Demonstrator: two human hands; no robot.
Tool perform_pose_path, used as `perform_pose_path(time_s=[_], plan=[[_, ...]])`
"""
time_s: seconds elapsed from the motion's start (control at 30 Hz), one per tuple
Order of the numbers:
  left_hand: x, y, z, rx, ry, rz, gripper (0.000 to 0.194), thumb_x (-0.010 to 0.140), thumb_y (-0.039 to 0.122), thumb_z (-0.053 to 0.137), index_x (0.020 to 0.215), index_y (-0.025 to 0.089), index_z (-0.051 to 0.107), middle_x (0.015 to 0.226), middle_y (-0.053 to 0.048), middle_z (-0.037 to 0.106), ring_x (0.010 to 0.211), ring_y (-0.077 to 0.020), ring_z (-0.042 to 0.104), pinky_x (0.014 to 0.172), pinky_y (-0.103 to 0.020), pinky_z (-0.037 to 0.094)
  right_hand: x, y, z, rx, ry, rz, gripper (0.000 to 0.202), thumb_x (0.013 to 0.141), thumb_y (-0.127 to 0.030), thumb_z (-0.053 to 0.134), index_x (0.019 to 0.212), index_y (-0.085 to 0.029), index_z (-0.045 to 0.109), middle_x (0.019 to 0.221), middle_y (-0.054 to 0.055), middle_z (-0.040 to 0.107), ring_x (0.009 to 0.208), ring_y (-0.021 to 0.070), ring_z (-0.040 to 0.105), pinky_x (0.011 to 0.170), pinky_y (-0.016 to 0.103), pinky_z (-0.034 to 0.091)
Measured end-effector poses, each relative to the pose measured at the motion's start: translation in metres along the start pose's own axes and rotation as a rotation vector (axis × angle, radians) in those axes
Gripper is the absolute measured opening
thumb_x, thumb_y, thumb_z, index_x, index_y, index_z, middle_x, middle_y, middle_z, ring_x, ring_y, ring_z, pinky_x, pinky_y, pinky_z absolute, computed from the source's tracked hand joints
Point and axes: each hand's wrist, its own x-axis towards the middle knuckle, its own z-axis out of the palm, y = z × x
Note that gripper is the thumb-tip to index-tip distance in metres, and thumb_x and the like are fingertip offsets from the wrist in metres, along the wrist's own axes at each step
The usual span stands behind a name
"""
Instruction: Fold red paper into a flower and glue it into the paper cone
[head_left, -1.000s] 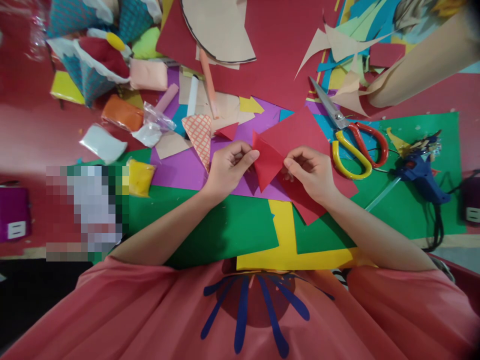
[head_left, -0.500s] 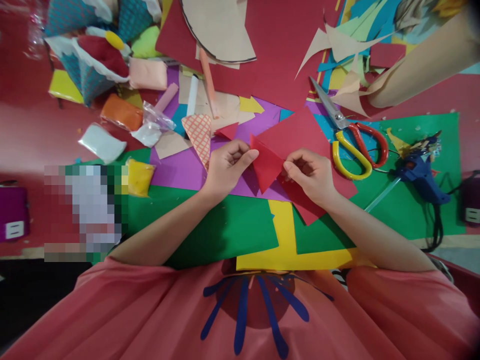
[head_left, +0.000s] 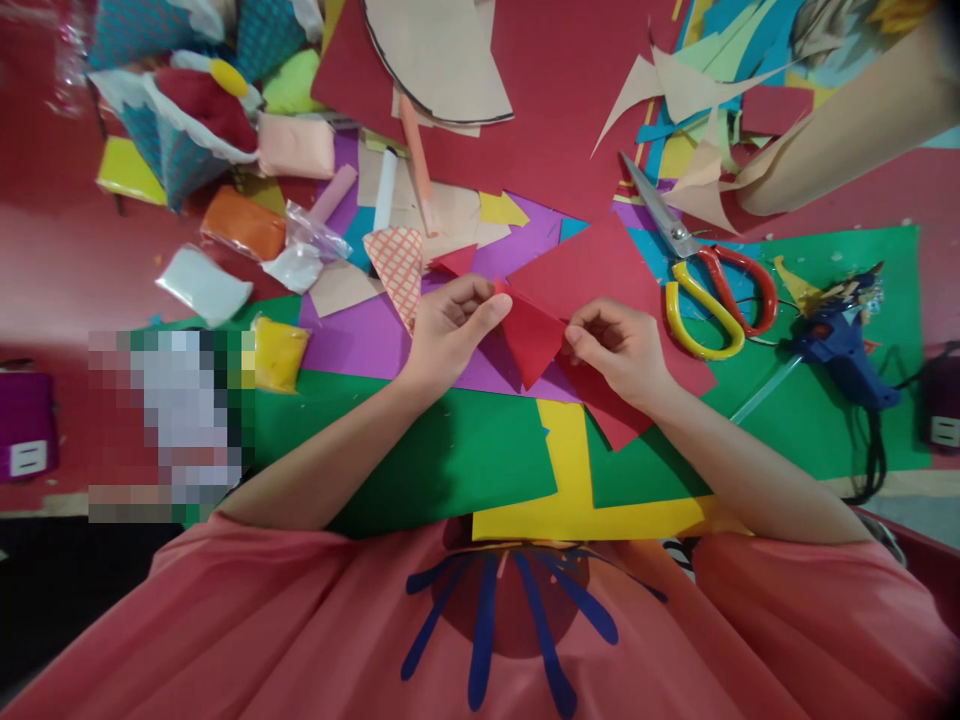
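A small folded red paper piece (head_left: 531, 345) is stretched between my two hands, its point facing down. My left hand (head_left: 452, 325) pinches its upper left corner between thumb and finger. On the other side, the fingertips of my right hand (head_left: 619, 350) are closed on its right corner. Beneath lies a larger red sheet (head_left: 611, 265), partly over a purple sheet (head_left: 360, 345). Beside my left hand rests a cone of cream paper with a red lattice pattern (head_left: 397, 262). Behind that hand is a small red scrap (head_left: 457, 261).
Scissors (head_left: 679, 238) with red and yellow handles lie right of the red sheet. Farther right is a blue glue gun (head_left: 844, 350). Clay packs (head_left: 244, 225) and blue patterned cones (head_left: 184, 165) sit at left. A rolled tan paper (head_left: 847, 130) reaches in at upper right.
My left hand has shifted very slightly left with the corner of the folded red paper. My right hand has barely moved.
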Motion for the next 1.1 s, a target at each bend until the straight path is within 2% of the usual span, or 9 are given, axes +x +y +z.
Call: perform_pose_path(time_s=[0.1, 0.3, 0.4, 0.57, 0.7, 0.9, 1.1], plan=[[0.0, -0.001, -0.001, 0.009, 0.014, -0.016, 0.053, 0.07, 0.066, 0.071, 0.06, 0.019, 0.049, 0.057, 0.004, 0.046, 0.05, -0.0054, 0.042, 0.045, -0.02, 0.033, 0.0, 0.0, 0.0, -0.009, -0.009, -0.001, 0.029, 0.085, -0.043, 0.064, 0.071, -0.02, 0.054, 0.061, -0.004, 0.055, 0.054, 0.0078, 0.051, 0.05, 0.023, 0.038], [0.0, 0.002, -0.001, 0.021, 0.009, 0.01, 0.053, 0.073, 0.062, 0.071, 0.057, 0.019, 0.045, 0.047, 0.007, 0.037, 0.043, -0.0046, 0.039, 0.042, -0.021, 0.031, 0.0, 0.0, -0.001, -0.018, -0.01, -0.001, 0.022, 0.085, -0.035, 0.063, 0.071, -0.019, 0.054, 0.062, -0.004, 0.055, 0.054, 0.0077, 0.05, 0.051, 0.023, 0.038], [-0.001, 0.003, 0.0, 0.017, 0.012, 0.027, 0.052, 0.073, 0.061, 0.071, 0.057, 0.02, 0.045, 0.046, 0.007, 0.04, 0.043, -0.0058, 0.044, 0.043, -0.021, 0.036, 0.0, 0.0, -0.001, -0.022, -0.017, 0.004, 0.019, 0.085, -0.031, 0.061, 0.072, -0.019, 0.054, 0.063, -0.004, 0.055, 0.055, 0.0078, 0.05, 0.052, 0.023, 0.038], [-0.004, 0.001, -0.001, 0.056, 0.015, -0.008, 0.05, 0.076, 0.061, 0.069, 0.059, 0.02, 0.046, 0.051, 0.005, 0.05, 0.045, -0.0062, 0.048, 0.044, -0.021, 0.038, 0.0, 0.0, -0.001, -0.028, -0.034, 0.019, 0.023, 0.085, -0.036, 0.063, 0.072, -0.02, 0.053, 0.063, -0.003, 0.056, 0.056, 0.0083, 0.05, 0.053, 0.024, 0.037], [-0.002, -0.001, -0.002, 0.054, 0.046, 0.059, 0.051, 0.074, 0.061, 0.071, 0.058, 0.018, 0.047, 0.052, 0.005, 0.044, 0.046, -0.0044, 0.043, 0.043, -0.02, 0.035, 0.001, 0.0, -0.002, -0.034, -0.066, 0.035, 0.022, 0.086, -0.035, 0.061, 0.072, -0.019, 0.053, 0.063, -0.003, 0.056, 0.054, 0.0083, 0.048, 0.052, 0.024, 0.035], [0.005, -0.007, -0.003, 0.075, 0.071, 0.161, 0.05, 0.078, 0.064, 0.065, 0.063, 0.018, 0.054, 0.054, 0.005, 0.047, 0.049, -0.0049, 0.049, 0.044, -0.018, 0.039, 0.002, 0.0, -0.003, -0.038, -0.091, 0.034, 0.019, 0.084, -0.033, 0.061, 0.072, -0.019, 0.054, 0.063, -0.003, 0.057, 0.055, 0.0081, 0.048, 0.052, 0.024, 0.035], [0.002, -0.011, -0.005, 0.062, 0.046, 0.156, 0.047, 0.083, 0.059, 0.063, 0.062, 0.019, 0.049, 0.049, 0.007, 0.047, 0.039, -0.0033, 0.045, 0.039, -0.016, 0.037, 0.002, 0.0, -0.003, -0.043, -0.098, 0.033, 0.02, 0.084, -0.033, 0.061, 0.072, -0.019, 0.053, 0.062, -0.003, 0.057, 0.055, 0.0082, 0.048, 0.053, 0.024, 0.036]])
